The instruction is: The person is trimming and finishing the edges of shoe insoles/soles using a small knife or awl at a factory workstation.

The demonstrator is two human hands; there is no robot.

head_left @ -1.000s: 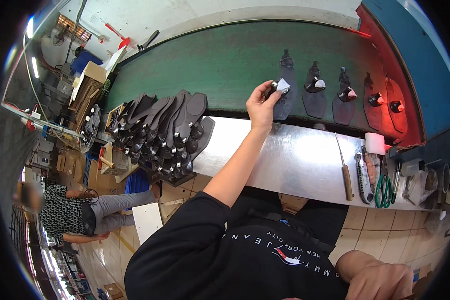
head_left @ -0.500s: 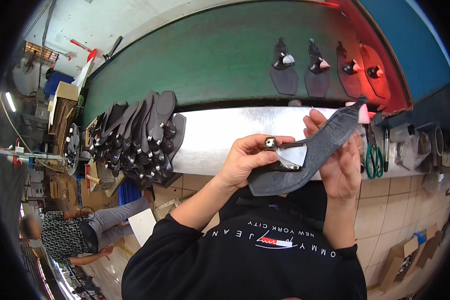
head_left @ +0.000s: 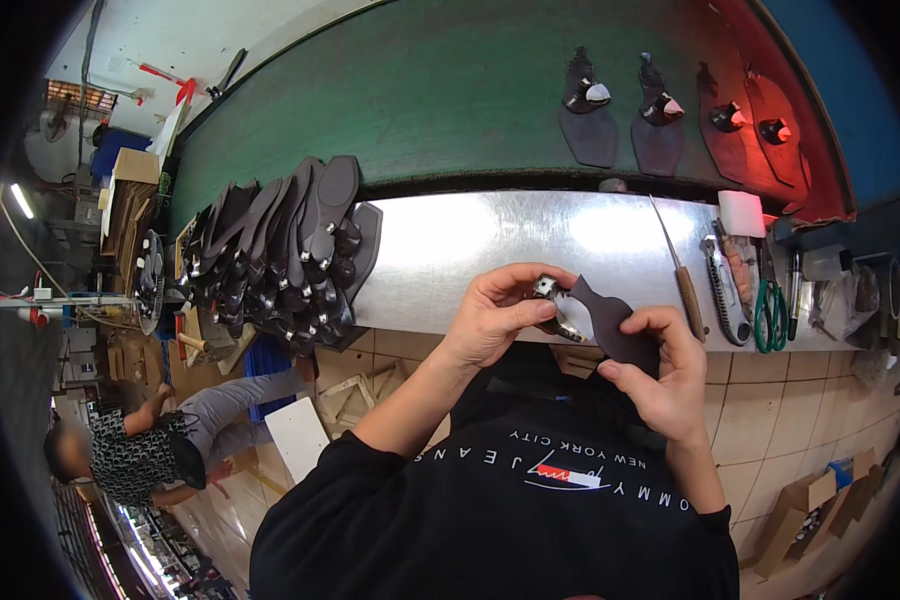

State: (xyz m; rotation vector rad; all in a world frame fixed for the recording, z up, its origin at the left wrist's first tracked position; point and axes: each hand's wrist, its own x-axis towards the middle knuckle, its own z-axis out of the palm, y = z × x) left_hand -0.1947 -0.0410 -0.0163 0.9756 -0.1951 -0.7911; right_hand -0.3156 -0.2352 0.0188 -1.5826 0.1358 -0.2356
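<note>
Sandal sole [head_left: 610, 318], dark, right of centre in the frame, held up between both hands; in view it overlaps the near edge of the steel worktop [head_left: 440, 240]. From my post I read the left hand [head_left: 490, 315] as pinching the shiny strap [head_left: 547, 286], thumb against fingers; the right hand [head_left: 670, 378] grips the sole's edge, thumb below forefinger. White piece [head_left: 579, 314] sits between; how it is attached, I cannot tell. My judgement: keep both pinches light, sole unflexed, fingertips off the white piece, turning both wrists together. Pose: left forearm slants up and right; right forearm nearly upright.
</note>
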